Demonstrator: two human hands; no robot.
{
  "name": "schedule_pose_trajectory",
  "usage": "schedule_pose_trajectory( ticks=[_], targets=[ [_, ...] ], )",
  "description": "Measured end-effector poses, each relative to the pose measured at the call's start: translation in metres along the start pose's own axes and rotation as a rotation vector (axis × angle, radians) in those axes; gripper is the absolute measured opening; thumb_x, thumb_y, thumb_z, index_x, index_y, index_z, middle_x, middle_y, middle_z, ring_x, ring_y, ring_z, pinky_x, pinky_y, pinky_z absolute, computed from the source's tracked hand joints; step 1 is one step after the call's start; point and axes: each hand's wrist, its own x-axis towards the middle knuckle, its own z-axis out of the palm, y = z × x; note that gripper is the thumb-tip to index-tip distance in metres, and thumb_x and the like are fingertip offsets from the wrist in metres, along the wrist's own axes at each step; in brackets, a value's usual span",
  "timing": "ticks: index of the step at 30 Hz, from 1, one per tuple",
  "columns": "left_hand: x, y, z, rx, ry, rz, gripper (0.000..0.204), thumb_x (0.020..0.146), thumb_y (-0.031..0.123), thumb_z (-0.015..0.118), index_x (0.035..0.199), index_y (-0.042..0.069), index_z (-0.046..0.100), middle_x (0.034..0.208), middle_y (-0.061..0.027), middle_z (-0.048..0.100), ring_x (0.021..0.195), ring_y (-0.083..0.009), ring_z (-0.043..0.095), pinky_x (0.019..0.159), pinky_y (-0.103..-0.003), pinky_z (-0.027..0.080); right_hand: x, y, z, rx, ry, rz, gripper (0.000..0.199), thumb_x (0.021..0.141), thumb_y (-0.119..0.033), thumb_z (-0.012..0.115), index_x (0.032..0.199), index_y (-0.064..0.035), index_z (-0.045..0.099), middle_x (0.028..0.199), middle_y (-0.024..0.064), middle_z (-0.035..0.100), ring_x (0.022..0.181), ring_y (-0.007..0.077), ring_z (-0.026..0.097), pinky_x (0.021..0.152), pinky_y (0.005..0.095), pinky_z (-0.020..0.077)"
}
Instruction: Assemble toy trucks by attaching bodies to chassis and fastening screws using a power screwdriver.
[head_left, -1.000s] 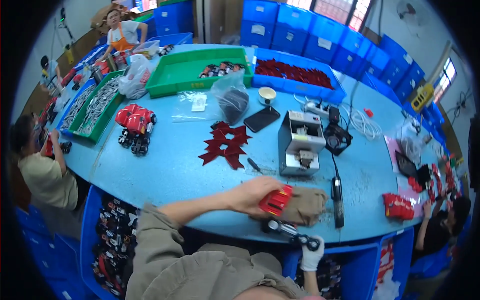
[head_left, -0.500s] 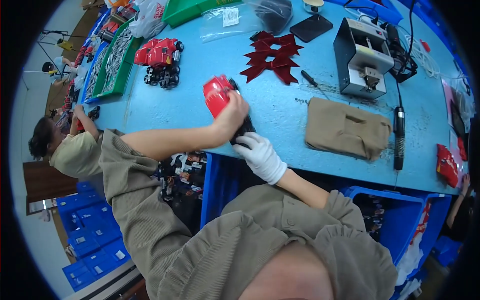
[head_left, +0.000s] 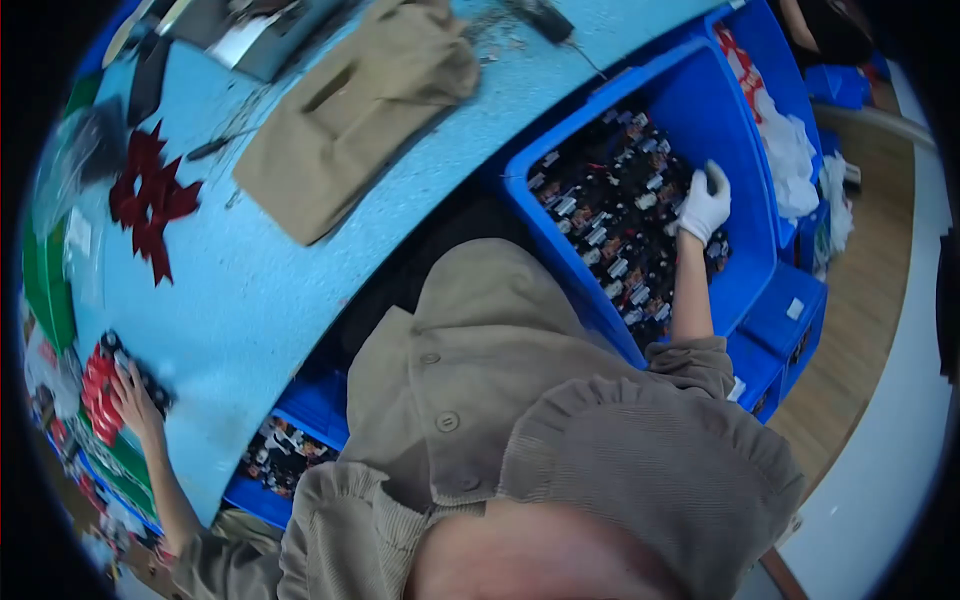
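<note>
At the far left of the blue table my bare left hand lies curled over a red toy truck with black wheels. The truck's body is partly covered by the fingers. My right hand, in a white glove, is over a blue bin at the right. Its thumb and forefinger stand apart, and no item shows between them. Beneath it, many small black parts with pale and brown bits fill the bin's bottom.
A folded khaki cloth lies on the table, near dark red bows, a screwdriver and a metal machine. Green trays line the far left. Another blue bin of parts sits below the table edge.
My view has swung to the right. My left hand has gone with the red toy truck to the table's left side. My gloved right hand has left the truck and reached the bin.
</note>
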Motion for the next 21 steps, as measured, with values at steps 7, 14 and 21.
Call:
schedule_pose_trajectory(
  ticks=[7,14,21],
  targets=[
    [-0.069,0.234,-0.265,-1.397,-0.091,0.465,0.025,0.078,0.003,0.06,0.102,0.0,0.054,0.099,-0.0149,0.057,0.084,-0.0305,0.057,0.078,-0.038,0.046,-0.073,0.193,-0.101,-0.67,-0.103,0.602,0.048,0.069,-0.03,0.072,0.104,0.0008,0.06,0.093,0.0166,0.064,0.087,0.027,0.061,0.081,0.0339,0.0465],
    [-0.051,0.362,-0.242,-1.479,0.227,-0.224,0.062,0.081,0.027,0.064,0.122,-0.012,0.039,0.123,-0.0318,0.042,0.116,-0.035,0.041,0.101,-0.041,0.028,-0.109,0.117,-0.052,-1.072,-0.319,0.444,0.069,0.069,-0.053,0.064,0.113,-0.0018,0.054,0.108,0.0199,0.057,0.104,0.0351,0.051,0.09,0.042,0.0411],
    [-0.058,0.358,-0.259,-1.582,-0.494,-0.552,0.077,0.075,0.034,0.071,0.123,-0.016,0.036,0.124,-0.0312,0.042,0.115,-0.0329,0.042,0.101,-0.035,0.028,-0.117,0.133,-0.091,-1.011,0.055,0.443,0.07,0.07,-0.051,0.063,0.118,-0.0034,0.048,0.112,0.0186,0.052,0.111,0.0343,0.045,0.093,0.0432,0.0375]
  ],
)
